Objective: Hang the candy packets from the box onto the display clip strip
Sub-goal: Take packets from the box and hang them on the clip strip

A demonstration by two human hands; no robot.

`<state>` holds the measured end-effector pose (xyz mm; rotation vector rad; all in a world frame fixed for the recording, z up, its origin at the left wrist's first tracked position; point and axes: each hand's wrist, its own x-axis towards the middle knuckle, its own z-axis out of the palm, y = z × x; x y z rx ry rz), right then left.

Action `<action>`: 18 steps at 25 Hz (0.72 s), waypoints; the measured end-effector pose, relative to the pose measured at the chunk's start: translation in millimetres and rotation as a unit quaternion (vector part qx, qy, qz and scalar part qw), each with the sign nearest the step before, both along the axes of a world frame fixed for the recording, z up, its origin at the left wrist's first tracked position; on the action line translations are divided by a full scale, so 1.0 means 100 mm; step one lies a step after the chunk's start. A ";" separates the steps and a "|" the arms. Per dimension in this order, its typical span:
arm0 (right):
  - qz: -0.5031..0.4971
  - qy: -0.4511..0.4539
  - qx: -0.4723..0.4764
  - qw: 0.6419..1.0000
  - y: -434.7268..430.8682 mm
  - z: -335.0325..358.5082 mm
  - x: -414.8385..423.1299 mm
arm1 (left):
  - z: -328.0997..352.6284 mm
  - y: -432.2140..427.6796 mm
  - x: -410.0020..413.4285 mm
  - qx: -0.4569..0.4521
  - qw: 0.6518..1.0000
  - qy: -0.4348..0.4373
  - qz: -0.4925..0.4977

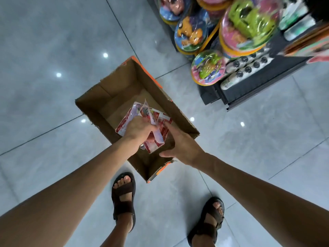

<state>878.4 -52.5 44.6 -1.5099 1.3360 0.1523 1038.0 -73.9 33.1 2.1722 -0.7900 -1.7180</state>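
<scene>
Both hands among boxed candy packets

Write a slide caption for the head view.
Left hand grips candy packets over cardboard box; right hand reaches in.

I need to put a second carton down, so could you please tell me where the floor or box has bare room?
The grey floor left of the cardboard box is bare, as is the patch between the box and the black shelf base. The box's far half is bare too. Its near half is crowded: candy packets, left hand, right hand.
</scene>
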 end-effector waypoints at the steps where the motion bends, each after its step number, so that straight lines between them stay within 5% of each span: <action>1: -0.020 -0.027 -0.014 0.999 0.00 0.31 0.01 | 0.33 -0.04 0.00 0.002 1.000 0.009 0.012; 9: -0.115 -0.031 -0.266 0.957 -0.06 2.66 -0.16 | 3.06 -0.44 -0.24 -0.027 0.991 0.126 -0.046; 13: -0.227 -0.062 -0.264 0.935 -0.07 3.92 -0.41 | 4.54 -0.51 -0.32 -0.167 0.967 0.119 -0.153; 15: -0.267 -0.109 -0.244 0.926 -0.07 4.52 -0.58 | 5.16 -0.51 -0.33 -0.269 0.943 0.075 -0.182; 18: -0.290 -0.167 -0.226 0.915 -0.03 5.30 -0.89 | 5.82 -0.49 -0.42 -0.387 0.884 -0.108 -0.237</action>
